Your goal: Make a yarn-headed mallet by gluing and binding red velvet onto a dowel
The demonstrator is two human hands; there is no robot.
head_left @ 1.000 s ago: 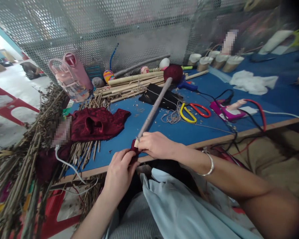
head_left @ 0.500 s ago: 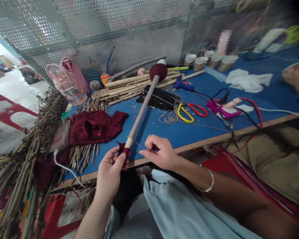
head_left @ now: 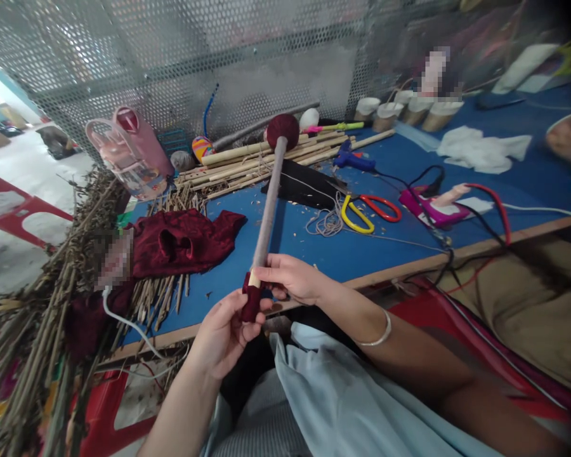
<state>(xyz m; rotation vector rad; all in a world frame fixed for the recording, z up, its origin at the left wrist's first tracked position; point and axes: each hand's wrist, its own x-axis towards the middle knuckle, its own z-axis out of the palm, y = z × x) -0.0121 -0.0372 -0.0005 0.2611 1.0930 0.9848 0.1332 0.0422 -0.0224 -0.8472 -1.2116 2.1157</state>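
Observation:
A long grey stick [head_left: 268, 214] with a dark red cloth ball [head_left: 282, 130] at its far end points away from me over the blue table [head_left: 314, 251]. Its near end is wrapped in dark red cloth [head_left: 250, 303]. My left hand [head_left: 223, 333] is closed around that wrapped end from below. My right hand [head_left: 289, 279] pinches the stick just above the wrap, fingers pressed together at the cloth's edge.
Dark red fabric [head_left: 183, 240] lies on the table's left, beside bundles of dry twigs [head_left: 47, 298]. Bamboo sticks [head_left: 266, 158], scissors with yellow and red handles [head_left: 366, 212], a glue gun [head_left: 354, 160], a pink tool with cables [head_left: 433, 206], paper cups [head_left: 409, 111] and white cloth [head_left: 480, 152] lie farther back.
My right hand moved back from beside the stick onto it, just above the wrap. The stick swung more upright and the cloth now covers its near end more fully.

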